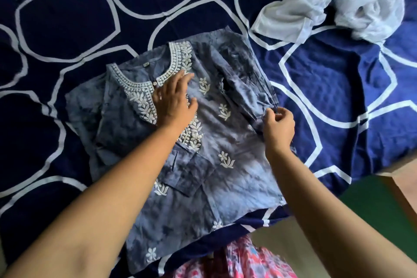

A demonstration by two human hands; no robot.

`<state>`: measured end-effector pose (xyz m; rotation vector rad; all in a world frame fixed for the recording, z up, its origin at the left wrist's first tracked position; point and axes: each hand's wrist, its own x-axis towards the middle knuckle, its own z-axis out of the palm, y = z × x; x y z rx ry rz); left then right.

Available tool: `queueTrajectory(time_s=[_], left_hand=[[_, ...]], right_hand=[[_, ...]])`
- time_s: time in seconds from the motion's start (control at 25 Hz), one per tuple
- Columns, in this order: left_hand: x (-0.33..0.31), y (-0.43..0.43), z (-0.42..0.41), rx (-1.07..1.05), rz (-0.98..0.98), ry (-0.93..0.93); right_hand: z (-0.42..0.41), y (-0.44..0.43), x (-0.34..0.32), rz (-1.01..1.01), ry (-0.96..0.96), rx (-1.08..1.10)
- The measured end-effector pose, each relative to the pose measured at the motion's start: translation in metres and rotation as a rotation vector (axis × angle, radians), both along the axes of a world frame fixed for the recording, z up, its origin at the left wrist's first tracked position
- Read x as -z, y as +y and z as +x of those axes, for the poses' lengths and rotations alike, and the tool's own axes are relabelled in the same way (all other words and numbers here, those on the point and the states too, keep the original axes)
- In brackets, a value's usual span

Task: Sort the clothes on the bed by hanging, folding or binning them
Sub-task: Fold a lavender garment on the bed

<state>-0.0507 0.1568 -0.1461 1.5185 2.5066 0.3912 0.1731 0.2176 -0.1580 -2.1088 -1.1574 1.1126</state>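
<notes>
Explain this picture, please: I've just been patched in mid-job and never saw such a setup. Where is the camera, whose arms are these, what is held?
No machine here: a person works with bare hands, and the one picture comes from a camera on their head, looking forward and down. So both arms reaching in from the bottom are theirs. The left hand lies flat, fingers straight, on the blue-grey embroidered tunic just below its white neckline. The right hand pinches a bunched fold at the tunic's right edge. The tunic lies on a bed with a navy sheet patterned in white outlines. A crumpled white cloth lies apart at the top right, untouched. The pink patterned fabric at the bottom edge is probably the person's own clothing.
</notes>
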Motion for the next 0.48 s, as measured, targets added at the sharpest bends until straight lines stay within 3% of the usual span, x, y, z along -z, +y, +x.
queueTrajectory(time_s=[0.12,0.2,0.28,0.36,0.44,0.48], left_hand=[[0.015,0.019,0.045,0.110,-0.168,-0.138],[0.027,0.020,0.063,0.087,-0.166,-0.223],[0.032,0.025,0.071,-0.051,0.006,-0.332],[0.025,0.039,0.075,-0.274,0.105,-0.582],[0.017,0.060,0.076,-0.441,0.089,-0.858],[0.012,0.068,0.076,-0.458,0.048,-0.898]], right_hand=[[-0.003,0.033,0.006,-0.219,0.226,0.026],[-0.010,0.044,0.007,-0.217,0.353,-0.035],[-0.012,0.050,0.003,-0.160,0.449,0.002],[-0.010,0.057,-0.005,-0.098,0.609,0.105],[-0.006,0.065,-0.014,-0.067,0.723,0.166],[-0.006,0.065,-0.022,-0.020,0.734,0.162]])
